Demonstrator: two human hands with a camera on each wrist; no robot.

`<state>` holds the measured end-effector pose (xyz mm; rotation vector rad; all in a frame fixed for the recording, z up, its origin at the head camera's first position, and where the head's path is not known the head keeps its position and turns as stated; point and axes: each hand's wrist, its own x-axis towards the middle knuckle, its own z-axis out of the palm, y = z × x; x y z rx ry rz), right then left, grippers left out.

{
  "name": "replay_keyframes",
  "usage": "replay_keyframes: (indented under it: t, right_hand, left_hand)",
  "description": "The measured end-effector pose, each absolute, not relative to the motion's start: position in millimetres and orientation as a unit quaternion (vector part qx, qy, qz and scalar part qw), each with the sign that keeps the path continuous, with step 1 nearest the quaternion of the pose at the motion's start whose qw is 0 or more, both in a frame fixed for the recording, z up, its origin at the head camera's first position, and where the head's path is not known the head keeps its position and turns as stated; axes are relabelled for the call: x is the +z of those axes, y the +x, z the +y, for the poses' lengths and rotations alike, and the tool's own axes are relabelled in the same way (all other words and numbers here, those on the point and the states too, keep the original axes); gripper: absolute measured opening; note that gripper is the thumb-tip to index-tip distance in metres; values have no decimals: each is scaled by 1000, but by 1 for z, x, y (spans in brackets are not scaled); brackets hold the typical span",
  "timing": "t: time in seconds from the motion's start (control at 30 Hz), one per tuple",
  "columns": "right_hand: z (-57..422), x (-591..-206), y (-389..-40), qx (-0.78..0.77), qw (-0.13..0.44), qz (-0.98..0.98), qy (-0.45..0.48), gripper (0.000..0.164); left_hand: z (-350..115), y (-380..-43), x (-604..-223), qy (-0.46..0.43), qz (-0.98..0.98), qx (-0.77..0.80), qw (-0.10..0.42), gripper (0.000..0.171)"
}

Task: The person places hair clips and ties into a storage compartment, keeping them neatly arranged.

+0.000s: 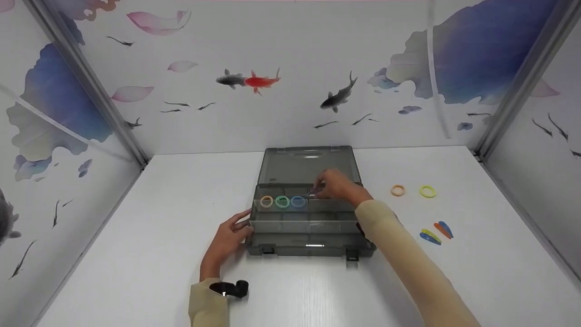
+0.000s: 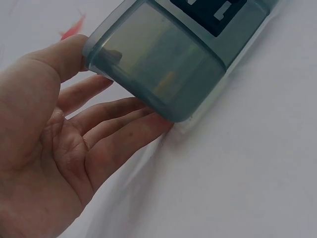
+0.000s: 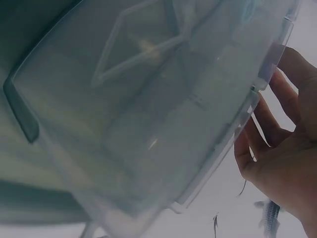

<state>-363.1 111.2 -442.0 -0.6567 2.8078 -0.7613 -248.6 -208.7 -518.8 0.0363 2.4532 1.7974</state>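
Note:
A grey see-through compartment box lies on the white table, its lid laid back behind it. An orange ring, a green ring and a blue ring sit in a row in its back section. My right hand reaches over the back section, right of the blue ring, fingers bent down; I cannot tell what is between the fingertips. My left hand rests against the box's left side, thumb and fingers fairly straight, touching the wall.
To the right of the box lie another orange ring and a yellow ring. Nearer, several small teardrop-shaped pieces in blue, yellow and orange lie together. Printed wall panels enclose the table at the back and sides.

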Motion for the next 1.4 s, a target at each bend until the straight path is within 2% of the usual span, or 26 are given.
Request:
replay_keyframes:
  t: [0.2,0.47,0.63,0.9,1.13,1.27,1.4]
  right_hand:
    - [107,-447,-362,-234,67,943,-227,18]
    - [105,-451,-361,-223,48,944,-237,38]
    - [108,-451,-356,-269,33,936,-225,36]
    - [139,-426,-340,-340,54,912,-223,43]
    - [178,-409,-325,-377,-5,894,-243,42]
    - [200,-410,-317,-410,-11,895,-176,45]
    - [213,-419,-309,-414,45,905,-91,57]
  left_hand:
    - [-208,-249,-519,5,803,593,54,54]
    - [-208,-249,-516,10,804,593,49,54]
    - [-208,-249,-514,11,804,593,45,53]
    - [-208,-249,-518,14,813,580,50,53]
    - [-205,-247,-513,7,814,578,59,52]
    - [-205,-246,-508,3,808,585,77,53]
    - [-206,-246,-506,4,796,599,90,54]
